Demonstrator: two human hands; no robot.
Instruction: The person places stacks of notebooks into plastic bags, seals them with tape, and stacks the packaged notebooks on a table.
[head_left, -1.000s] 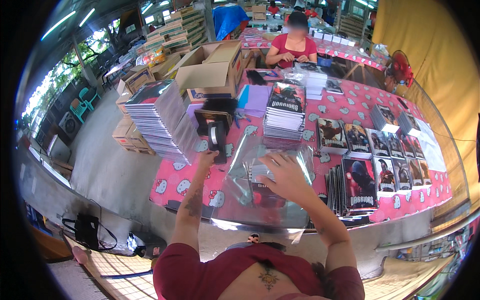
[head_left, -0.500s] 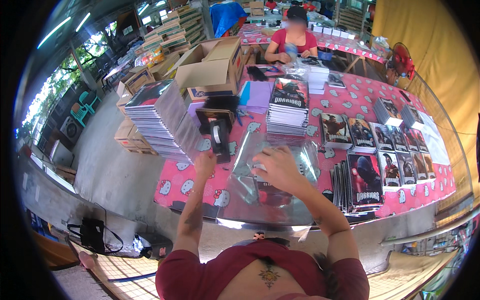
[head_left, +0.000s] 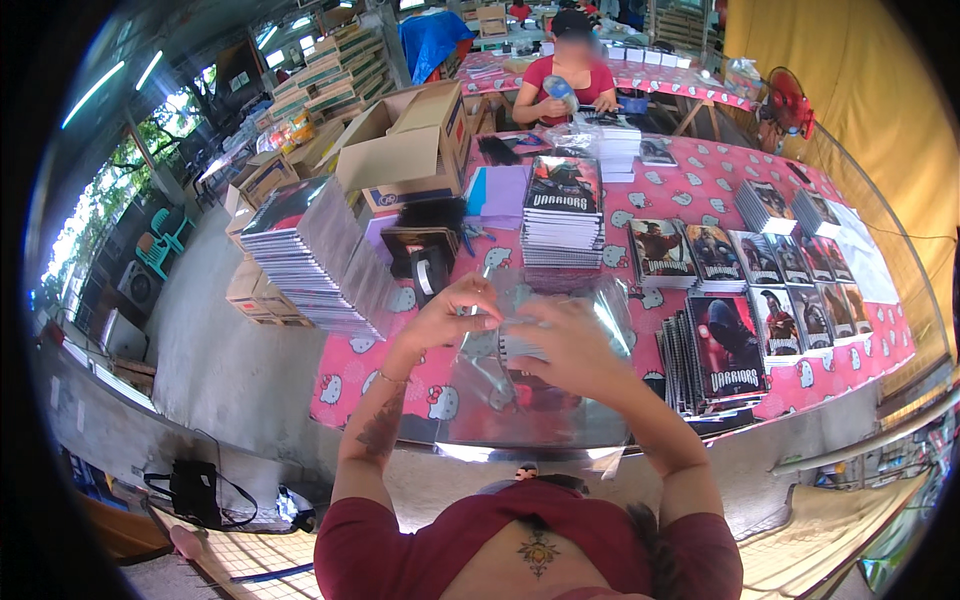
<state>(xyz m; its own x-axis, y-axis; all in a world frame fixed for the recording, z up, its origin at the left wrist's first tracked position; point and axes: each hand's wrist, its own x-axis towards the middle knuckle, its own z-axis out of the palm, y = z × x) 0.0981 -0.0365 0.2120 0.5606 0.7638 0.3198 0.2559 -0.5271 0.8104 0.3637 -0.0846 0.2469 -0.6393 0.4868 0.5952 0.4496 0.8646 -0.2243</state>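
Both hands, left hand (head_left: 450, 315) and right hand (head_left: 570, 345), have a closed grip on a clear plastic sleeve (head_left: 540, 390) above the worktop (head_left: 350, 375).

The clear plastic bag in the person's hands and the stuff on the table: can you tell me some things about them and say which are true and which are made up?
1. Both hands, the left hand and the right hand, hold the clear plastic bag. True.
2. The tablecloth is plain blue. False: it is pink with a white cartoon pattern.
3. A tall stack of notebooks stands beyond the hands. True.
4. The cardboard box is on the person's right. False: it is to the left.
5. Another person sits at the far end of the table. True.
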